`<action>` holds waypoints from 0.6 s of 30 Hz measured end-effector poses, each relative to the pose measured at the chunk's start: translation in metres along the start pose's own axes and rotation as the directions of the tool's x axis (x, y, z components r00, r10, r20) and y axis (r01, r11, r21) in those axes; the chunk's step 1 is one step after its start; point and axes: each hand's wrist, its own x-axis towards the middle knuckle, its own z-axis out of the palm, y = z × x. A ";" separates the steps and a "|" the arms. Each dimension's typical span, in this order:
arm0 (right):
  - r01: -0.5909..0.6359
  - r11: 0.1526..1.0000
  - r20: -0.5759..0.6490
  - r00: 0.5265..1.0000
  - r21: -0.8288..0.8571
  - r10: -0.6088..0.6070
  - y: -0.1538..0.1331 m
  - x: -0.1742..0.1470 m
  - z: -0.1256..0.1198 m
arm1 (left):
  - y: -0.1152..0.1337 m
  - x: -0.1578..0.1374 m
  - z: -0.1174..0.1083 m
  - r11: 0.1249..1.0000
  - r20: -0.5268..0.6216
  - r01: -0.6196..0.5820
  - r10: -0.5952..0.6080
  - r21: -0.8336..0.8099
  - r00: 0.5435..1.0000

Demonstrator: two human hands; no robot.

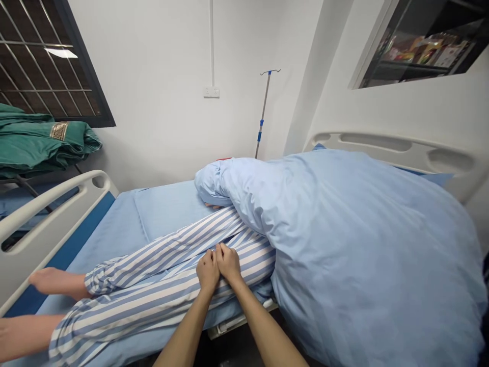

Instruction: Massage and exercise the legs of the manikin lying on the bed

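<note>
My left hand (208,270) and my right hand (228,262) are side by side, touching, over the thigh of a lying figure. Both are closed, knuckles up; the fingertips are turned down and hidden, so whether they pinch cloth cannot be seen. Beneath them are blue-and-white striped trousers (153,295), creased around the hands. Two bare feet (63,283) stick out of the trouser legs at the left. A light blue quilt (344,229) is heaped over the figure's upper body, and a few fingertips (214,206) show under its edge.
The bed has a blue sheet (171,199), a pale footboard (57,209) at left and a headboard (401,148) at right. An IV pole (263,112) stands by the wall. Folded green cloth (42,140) lies beyond the footboard. Part of the quilt hangs over the near side.
</note>
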 end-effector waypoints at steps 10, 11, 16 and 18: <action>0.000 0.995 -0.056 0.998 0.105 0.006 0.001 0.003 -0.003 | 0.001 0.004 -0.002 0.989 0.061 0.021 -0.012 -0.146 0.998; -0.004 0.991 -0.061 0.998 0.137 0.012 0.001 0.004 -0.004 | 0.005 0.007 -0.003 0.970 0.064 0.036 -0.021 -0.240 0.998; -0.039 0.957 -0.078 0.995 0.289 0.064 0.006 0.008 -0.005 | 0.032 0.025 -0.003 0.736 0.047 0.103 -0.096 -0.669 0.994; -0.050 0.950 -0.088 0.993 0.309 0.081 0.008 0.009 -0.004 | 0.038 0.026 0.002 0.701 0.044 0.114 -0.117 -0.704 0.992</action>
